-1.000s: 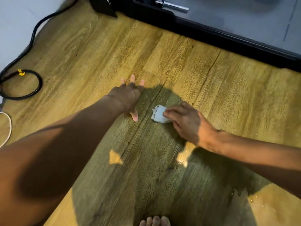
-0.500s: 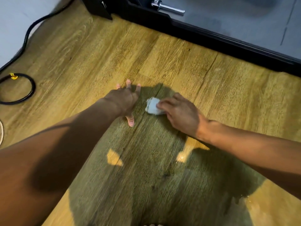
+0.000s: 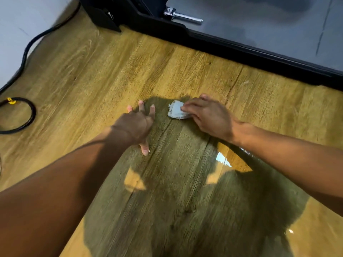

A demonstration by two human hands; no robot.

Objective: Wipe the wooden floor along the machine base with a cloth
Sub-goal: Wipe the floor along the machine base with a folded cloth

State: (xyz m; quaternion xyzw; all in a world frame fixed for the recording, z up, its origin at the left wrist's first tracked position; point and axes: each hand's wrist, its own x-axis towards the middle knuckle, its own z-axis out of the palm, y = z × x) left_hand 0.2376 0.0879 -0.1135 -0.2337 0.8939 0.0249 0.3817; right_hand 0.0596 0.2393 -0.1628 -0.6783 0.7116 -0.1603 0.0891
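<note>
A small crumpled white cloth [image 3: 176, 112] lies on the wooden floor [image 3: 111, 71] at the middle of the view. My right hand [image 3: 209, 117] presses on its right side, fingers laid over it and curled slightly round its edge. My left hand [image 3: 137, 125] rests flat on the floor just left of the cloth, fingers spread and straight, thumb pointing toward me. The black machine base [image 3: 241, 51] runs diagonally across the top right, well beyond the cloth.
A black cable [image 3: 26, 52] runs along the floor's left edge and coils into a loop [image 3: 27, 115] with a yellow tie. A chrome handle [image 3: 183, 15] sticks out above the machine base. My shadow darkens the floor in front of me.
My right hand has slid the cloth away from me, toward the machine base. My left hand stays planted on the floor; the view has shifted forward.
</note>
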